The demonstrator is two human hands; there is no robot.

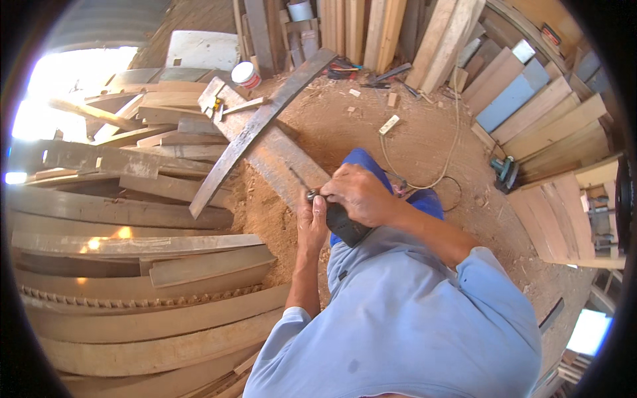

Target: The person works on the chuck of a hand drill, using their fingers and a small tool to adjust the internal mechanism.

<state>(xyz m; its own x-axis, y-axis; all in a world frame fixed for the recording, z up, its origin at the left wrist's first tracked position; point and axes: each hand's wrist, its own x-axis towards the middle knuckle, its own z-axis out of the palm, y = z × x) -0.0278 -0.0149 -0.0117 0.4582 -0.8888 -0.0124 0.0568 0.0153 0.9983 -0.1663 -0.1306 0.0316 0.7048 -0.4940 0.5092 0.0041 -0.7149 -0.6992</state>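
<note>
In the middle of the view, my left hand (312,222) is closed on the metal chuck of a dark power drill (346,223), its thin bit (297,176) pointing up and away from me. My right hand (360,198) is closed over the drill beside the chuck, hiding part of it. Past the bit lies a broad weathered plank (279,166), with a long narrow dark board (232,156) crossing it. A small wooden piece (250,104) and a yellow-and-black tool (215,104) are on the plank's far end.
Stacked boards (166,305) fill the left; timber (375,33) leans at the back and right. A white bucket (246,75) stands behind the plank. A cord (438,172) and power strip (389,125) lie on the sawdust-covered floor (352,119); a green power tool (504,174) is at right.
</note>
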